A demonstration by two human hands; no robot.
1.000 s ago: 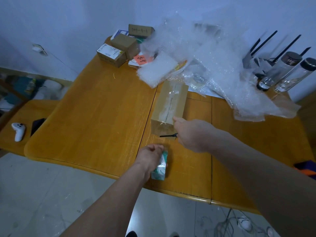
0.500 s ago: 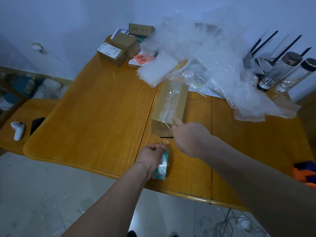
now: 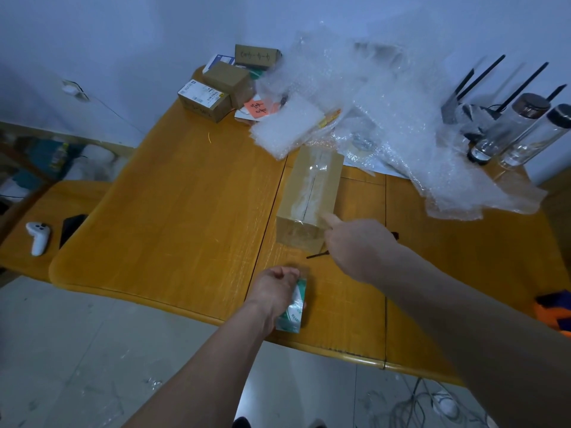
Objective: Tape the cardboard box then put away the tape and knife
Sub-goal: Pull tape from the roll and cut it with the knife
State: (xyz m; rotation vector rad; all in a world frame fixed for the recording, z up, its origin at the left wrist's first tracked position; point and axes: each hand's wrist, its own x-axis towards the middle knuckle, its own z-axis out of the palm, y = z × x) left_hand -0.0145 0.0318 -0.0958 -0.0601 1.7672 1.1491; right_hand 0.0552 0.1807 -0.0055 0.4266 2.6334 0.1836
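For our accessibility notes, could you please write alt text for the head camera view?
A person's right hand presses clear tape onto the near end of a long brown cardboard box on an orange wooden table. The left hand grips a green-and-white tape roll; crumpled bubble wrap lies behind.

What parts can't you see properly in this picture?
Head view only:
- Knife: mostly hidden under the right hand.
- Tape roll: partly covered by the left hand; label unreadable.
- Box: far end tucked under bubble wrap.
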